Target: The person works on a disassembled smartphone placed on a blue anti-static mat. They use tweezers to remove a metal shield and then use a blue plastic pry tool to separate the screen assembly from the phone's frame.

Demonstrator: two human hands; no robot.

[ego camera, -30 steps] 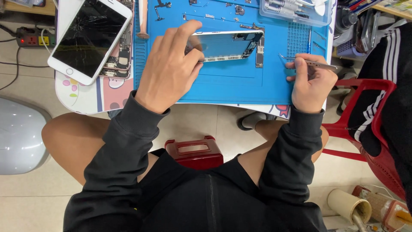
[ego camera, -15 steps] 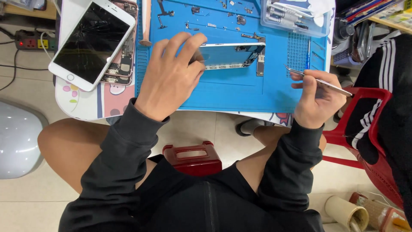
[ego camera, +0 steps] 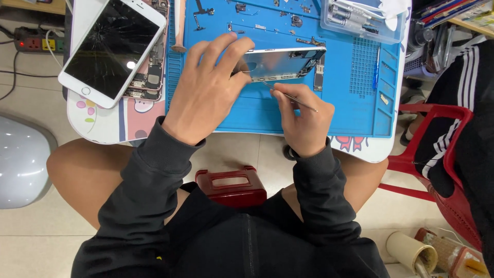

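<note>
Silver phone housing is partly hidden under the left hand, whose fingers press on it. Right hand pinches thin tweezers; their tips are hard to make out.

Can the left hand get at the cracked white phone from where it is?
Probably yes: the left hand only steadies the phone housing on the blue mat; the cracked white phone lies uncovered to its left.

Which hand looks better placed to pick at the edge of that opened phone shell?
Probably the right hand: it holds the thin metal tool, whose tip meets the phone shell. The left hand braces the shell.
</note>
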